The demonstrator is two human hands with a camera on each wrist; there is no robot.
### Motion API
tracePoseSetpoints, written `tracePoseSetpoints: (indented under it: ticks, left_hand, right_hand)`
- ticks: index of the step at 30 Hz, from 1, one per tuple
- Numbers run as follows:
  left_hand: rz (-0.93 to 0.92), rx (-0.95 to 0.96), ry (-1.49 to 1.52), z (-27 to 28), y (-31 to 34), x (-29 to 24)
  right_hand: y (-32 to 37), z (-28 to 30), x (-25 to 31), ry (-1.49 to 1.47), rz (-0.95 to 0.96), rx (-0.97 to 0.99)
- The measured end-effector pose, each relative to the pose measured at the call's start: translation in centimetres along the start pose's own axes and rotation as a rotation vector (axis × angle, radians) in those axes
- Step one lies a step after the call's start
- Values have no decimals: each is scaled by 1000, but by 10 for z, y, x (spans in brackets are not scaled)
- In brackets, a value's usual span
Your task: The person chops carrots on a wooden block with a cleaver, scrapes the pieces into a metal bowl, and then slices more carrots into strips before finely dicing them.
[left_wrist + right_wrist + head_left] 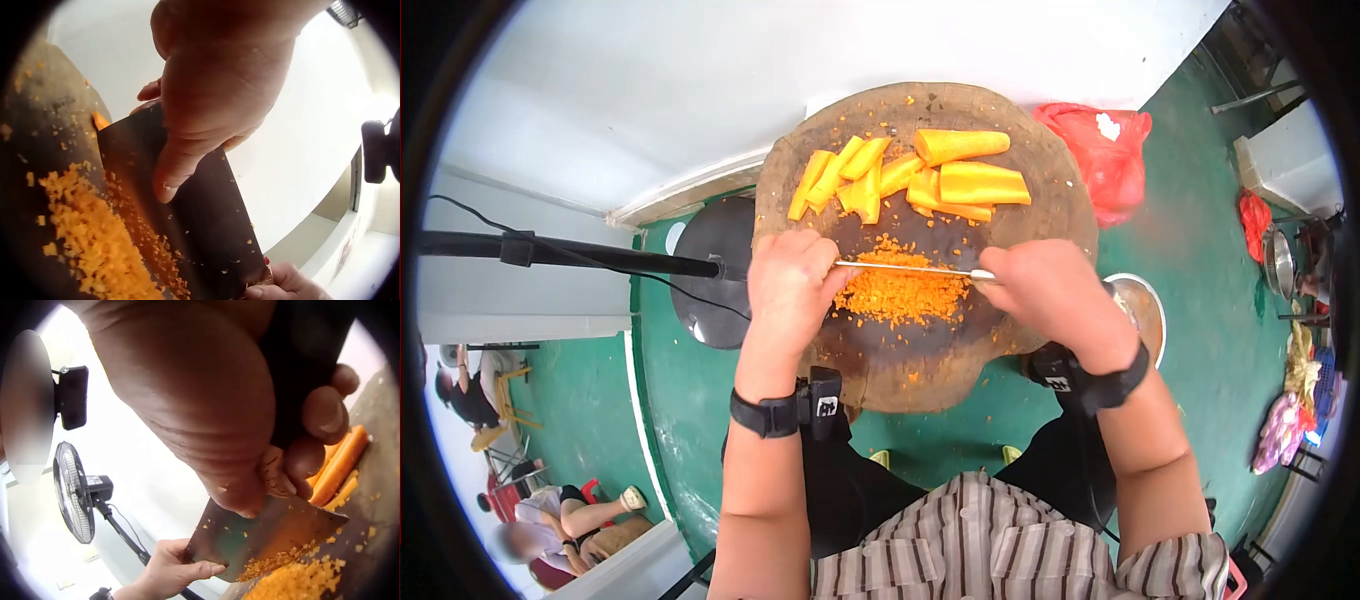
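Observation:
A round wooden chopping block point(920, 370) carries a heap of minced carrot point(900, 292) in its middle and long carrot pieces point(920, 175) at its far side. A cleaver point(910, 267) stands edge-down across the mince. My right hand point(1030, 285) grips its handle, fingers curled round it point(312, 425). My left hand point(805, 280) pinches the far end of the blade, thumb on the blade face point(181, 162). The blade point(200, 225) is speckled with carrot bits, with mince point(94, 237) beside it. In the right wrist view the blade point(269, 534) meets the mince point(300, 581).
A red plastic bag point(1105, 150) lies right of the block and a metal bowl point(1145, 310) sits by my right wrist. A floor fan's dark base point(715, 270) stands at the left on the green floor. People sit at the lower left point(560, 520).

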State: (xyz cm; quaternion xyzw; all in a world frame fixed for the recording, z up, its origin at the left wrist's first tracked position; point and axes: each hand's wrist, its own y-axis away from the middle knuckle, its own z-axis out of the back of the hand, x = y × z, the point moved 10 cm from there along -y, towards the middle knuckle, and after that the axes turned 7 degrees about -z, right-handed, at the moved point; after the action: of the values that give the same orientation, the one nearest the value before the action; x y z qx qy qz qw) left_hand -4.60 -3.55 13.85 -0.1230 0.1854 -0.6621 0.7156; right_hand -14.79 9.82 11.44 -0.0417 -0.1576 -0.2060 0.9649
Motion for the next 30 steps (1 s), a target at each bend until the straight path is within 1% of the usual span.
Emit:
tracePoseSetpoints:
  ticks: [2,5,6,8,9,10,12,15,16,18,20,24,27,30]
  left_hand:
    - [38,31,3,-10,4,6]
    - [-5,-17,10,2,5,0]
    - [3,-4,16,2,9,0]
    - [-26,18,32,0,9,-2]
    - [28,-8,39,-5,11,3]
    - [25,-17,35,-5,12,4]
    - [-13,3,23,-4,11,1]
    - [-11,1,2,8,12,-4]
    - [-13,0,-24,11,11,-4]
    - [-17,13,-4,0,16,-1]
    - [-2,18,11,-2,16,4]
    - [-28,-8,-6,16,14,-8]
    - [-22,14,2,2,22,-4]
    - [-24,16,3,4,20,-3]
  right_hand:
    - [0,-1,0,3,-13,-2]
    - [4,13,6,16,-31,6]
    - [8,13,8,18,-44,22]
    - [8,-2,7,-12,-19,24]
    - [8,-3,8,-33,4,11]
    - [8,0,10,-27,6,3]
    - [6,-10,6,68,-56,133]
    - [11,3,13,47,-38,92]
    - [11,-4,12,44,-39,97]
    - [11,-13,13,3,3,67]
    - [10,-7,14,5,-6,58]
    - [17,2,20,-2,-19,103]
    - [17,-15,16,-8,-24,132]
    - [17,-11,18,18,-28,143]
